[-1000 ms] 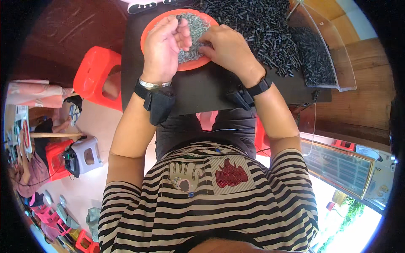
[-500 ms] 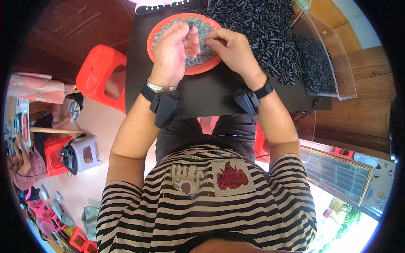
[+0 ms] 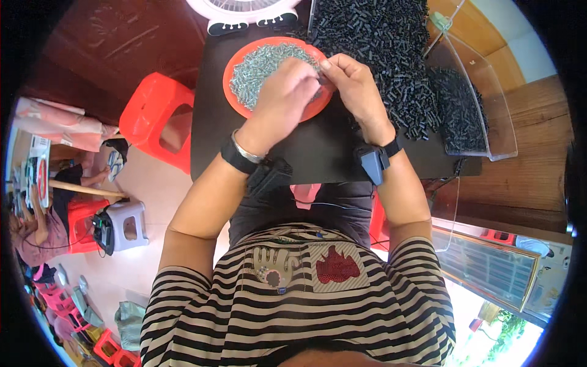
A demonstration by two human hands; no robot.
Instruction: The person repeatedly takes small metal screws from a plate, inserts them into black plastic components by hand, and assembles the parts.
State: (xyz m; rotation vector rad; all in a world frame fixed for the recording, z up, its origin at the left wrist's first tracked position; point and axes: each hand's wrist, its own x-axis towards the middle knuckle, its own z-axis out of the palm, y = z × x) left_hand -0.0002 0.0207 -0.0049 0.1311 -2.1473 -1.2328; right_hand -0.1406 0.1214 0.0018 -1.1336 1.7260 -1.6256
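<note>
A round red dish (image 3: 228, 81) full of small silvery metal pieces (image 3: 260, 67) lies on the dark table. Over its right half is my left hand (image 3: 286, 92), its fingers curled in and slightly smeared; whatever they hold is hidden. Beside it, at the dish's right rim, my right hand (image 3: 358, 85) pinches thumb and finger together. Something small and dark shows between the two hands, too small to name. A large heap of short black tubular pieces (image 3: 391, 61) spreads just beyond my right hand. Each wrist carries a black strap with a box-like device.
At the right edge of the table stands a clear plastic bin (image 3: 495, 116) holding more black pieces. A pink-white fan (image 3: 244, 12) is at the far edge. To the left are a red stool (image 3: 147, 116) and, farther off, a grey stool (image 3: 125, 223) and another person (image 3: 46, 238).
My left hand has turned over from palm-up and come right, close to my right hand. My right hand has shifted slightly right, to the dish's rim. The whole view has tilted a little.
</note>
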